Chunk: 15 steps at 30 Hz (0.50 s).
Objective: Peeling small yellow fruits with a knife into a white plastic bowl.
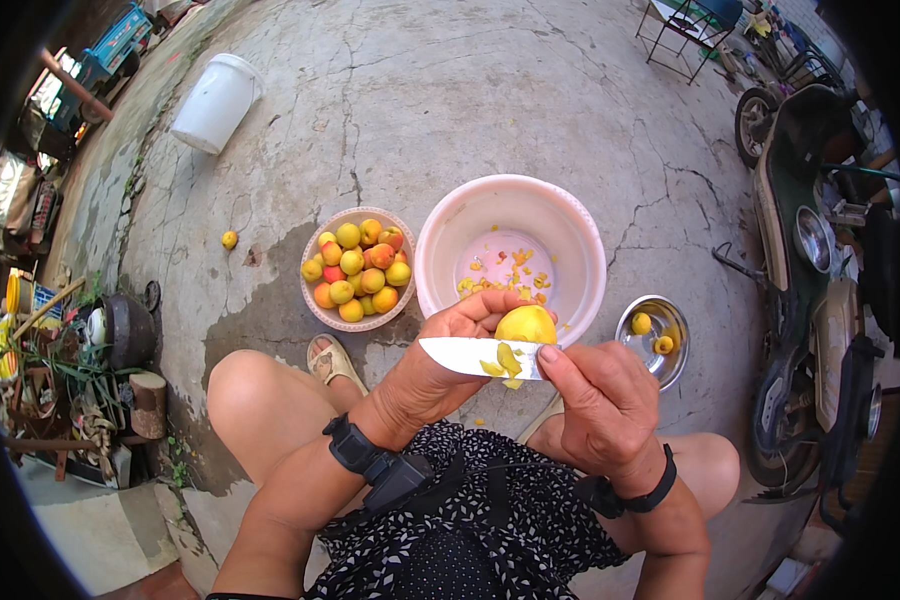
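Observation:
My left hand (457,337) holds a yellow peach or apricot (526,325) above the near rim of a pink plastic basin (511,187). In my right hand (607,397) is a knife (450,355), its broad metal blade against the near side of the fruit and pointing left. Bits of peel (507,358) cling to the blade. More peel scraps (521,257) lie on the basin's floor. To the left, a woven-look bowl (311,300) is heaped with whole yellow and red fruits (356,262). A steel bowl (679,367) on the right contains two peeled fruits (641,323).
A white plastic bucket (214,105) lies tipped on the cracked concrete floor (450,97). One loose fruit (229,239) sits left of the bowl. A scooter (787,247) stands along the right, a folding chair (694,30) farther back. A dark pot (129,330) and plants line the left.

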Motion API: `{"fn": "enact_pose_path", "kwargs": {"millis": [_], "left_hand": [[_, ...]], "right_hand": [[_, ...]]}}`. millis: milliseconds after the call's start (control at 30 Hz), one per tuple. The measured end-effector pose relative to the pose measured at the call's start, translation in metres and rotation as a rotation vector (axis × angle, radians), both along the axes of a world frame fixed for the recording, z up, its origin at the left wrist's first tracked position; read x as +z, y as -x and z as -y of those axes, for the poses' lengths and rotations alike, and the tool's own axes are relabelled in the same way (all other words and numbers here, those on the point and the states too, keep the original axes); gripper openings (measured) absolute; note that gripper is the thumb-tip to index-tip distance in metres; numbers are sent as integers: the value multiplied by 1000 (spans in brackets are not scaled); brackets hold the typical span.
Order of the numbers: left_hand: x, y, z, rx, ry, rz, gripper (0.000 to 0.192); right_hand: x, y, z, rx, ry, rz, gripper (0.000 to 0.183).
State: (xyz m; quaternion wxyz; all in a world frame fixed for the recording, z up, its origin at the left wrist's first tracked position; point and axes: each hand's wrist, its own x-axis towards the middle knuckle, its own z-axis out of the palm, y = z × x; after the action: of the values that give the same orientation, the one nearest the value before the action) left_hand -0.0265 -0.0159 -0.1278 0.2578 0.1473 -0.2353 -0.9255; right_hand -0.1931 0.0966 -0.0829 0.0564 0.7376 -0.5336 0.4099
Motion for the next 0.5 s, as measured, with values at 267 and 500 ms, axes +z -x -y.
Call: {"fn": "enact_pose_path", "kwargs": {"millis": [267, 500], "left_hand": [[3, -4, 0, -9, 50, 11, 65], [0, -5, 4, -13, 113, 19, 63]], "right_hand": [[-4, 6, 4, -44, 20, 71, 45], [0, 3, 3, -5, 12, 80, 46]]}}
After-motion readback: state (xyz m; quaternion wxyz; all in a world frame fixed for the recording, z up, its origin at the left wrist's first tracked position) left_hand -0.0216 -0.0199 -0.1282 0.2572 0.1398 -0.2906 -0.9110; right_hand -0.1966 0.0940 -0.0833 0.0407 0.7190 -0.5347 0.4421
